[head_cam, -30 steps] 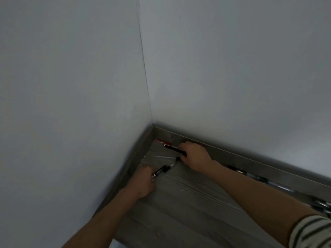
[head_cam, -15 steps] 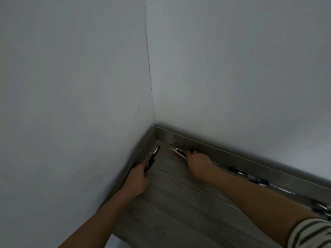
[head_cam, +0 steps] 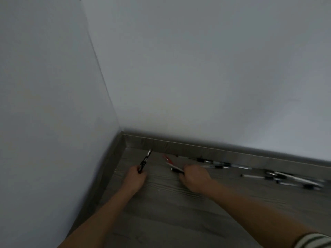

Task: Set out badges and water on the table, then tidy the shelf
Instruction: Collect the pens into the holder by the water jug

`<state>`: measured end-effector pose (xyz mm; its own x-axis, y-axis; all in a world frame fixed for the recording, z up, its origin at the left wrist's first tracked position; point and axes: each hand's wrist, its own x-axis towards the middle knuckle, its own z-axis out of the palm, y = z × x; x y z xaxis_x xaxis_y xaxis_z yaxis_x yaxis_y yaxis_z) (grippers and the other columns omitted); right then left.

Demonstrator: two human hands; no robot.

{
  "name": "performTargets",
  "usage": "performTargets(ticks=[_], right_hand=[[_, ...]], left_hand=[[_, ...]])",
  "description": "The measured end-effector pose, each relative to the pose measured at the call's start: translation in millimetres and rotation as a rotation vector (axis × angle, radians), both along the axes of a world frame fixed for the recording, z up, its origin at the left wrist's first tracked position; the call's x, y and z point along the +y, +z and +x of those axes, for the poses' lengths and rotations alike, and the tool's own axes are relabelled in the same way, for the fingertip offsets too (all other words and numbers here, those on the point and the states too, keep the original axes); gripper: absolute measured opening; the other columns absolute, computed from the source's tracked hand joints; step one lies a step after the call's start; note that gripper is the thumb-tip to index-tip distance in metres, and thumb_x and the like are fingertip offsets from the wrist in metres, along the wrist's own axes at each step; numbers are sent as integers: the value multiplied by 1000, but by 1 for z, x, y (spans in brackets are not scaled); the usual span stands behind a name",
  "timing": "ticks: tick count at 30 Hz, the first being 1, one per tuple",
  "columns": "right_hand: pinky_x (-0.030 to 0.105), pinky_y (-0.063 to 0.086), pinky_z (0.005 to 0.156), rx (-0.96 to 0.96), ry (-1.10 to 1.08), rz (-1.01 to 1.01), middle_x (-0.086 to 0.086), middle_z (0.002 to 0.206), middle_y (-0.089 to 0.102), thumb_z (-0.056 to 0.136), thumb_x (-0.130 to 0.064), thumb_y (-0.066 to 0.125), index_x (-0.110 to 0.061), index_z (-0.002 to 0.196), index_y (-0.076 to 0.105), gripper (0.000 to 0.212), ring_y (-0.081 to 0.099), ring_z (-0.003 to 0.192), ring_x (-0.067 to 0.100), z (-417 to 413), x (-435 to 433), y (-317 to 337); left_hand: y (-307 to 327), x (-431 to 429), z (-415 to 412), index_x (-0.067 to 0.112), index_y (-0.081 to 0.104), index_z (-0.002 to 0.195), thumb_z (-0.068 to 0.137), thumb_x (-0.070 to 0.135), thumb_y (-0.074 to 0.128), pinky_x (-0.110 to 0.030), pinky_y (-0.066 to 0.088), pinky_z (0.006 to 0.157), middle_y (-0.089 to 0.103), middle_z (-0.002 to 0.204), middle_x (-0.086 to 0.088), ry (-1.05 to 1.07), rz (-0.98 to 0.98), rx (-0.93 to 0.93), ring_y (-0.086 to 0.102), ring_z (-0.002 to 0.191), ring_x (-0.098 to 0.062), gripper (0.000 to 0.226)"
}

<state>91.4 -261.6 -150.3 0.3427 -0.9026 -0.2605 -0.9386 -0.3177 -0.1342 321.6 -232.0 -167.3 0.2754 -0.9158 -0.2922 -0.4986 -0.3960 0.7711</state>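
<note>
Head view: my left hand (head_cam: 134, 178) grips a black pen (head_cam: 145, 160), its tip pointing toward the shelf (head_cam: 161, 221) corner. My right hand (head_cam: 195, 178) clutches a pen bunch (head_cam: 170, 162), one of them red, just right of that corner. Loose pens (head_cam: 279, 176) lie well right of the corner. I'd say the shelf tidying is partly done. Badges and water aren't in view, so I can't tell.

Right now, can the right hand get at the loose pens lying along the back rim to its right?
Probably yes: only bare shelf lies between the right hand and the loose pens. But it grips other pens, so spare grip may be small.
</note>
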Motion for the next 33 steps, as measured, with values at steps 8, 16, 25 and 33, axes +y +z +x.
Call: performTargets(ticks=[8, 16, 25, 33], right_hand=[[33, 47, 78, -163, -141, 150, 16, 109, 66, 94, -44, 51, -11, 107, 62, 37, 63, 102, 32, -14, -3, -2], [26, 36, 49, -883, -420, 245, -1, 54, 54, 95, -5, 45, -15, 68, 53, 30, 46, 44, 7, -88, 31, 22], [20, 25, 36, -1291, -850, 135, 0, 48, 36, 96, -28, 58, -17, 64, 45, 37, 32, 36, 9, -237, 105, 47], [17, 34, 33, -1138, -979, -36, -4, 54, 62, 102, -15, 46, 0, 100, 60, 20, 45, 32, 4, -414, 216, 71]], left_hand=[[-4, -4, -7, 12, 49, 58, 97, 24, 53, -33, 35, 58, 48, 55, -9, 52, -16, 55, 49, 57, -20, 41], [25, 0, -72, 11, 58, 75, 96, 11, 54, -31, 31, 53, 46, 55, -2, -28, -136, 181, 41, 52, -16, 21], [71, 27, -248, 16, 46, 44, 93, 36, 60, -25, 27, 44, 41, 38, 2, -265, -140, 313, 37, 34, -10, 55], [73, 91, -448, 7, 51, 53, 100, 23, 48, -23, 37, 44, 49, 42, -1, -443, -100, 435, 45, 36, -12, 50]])
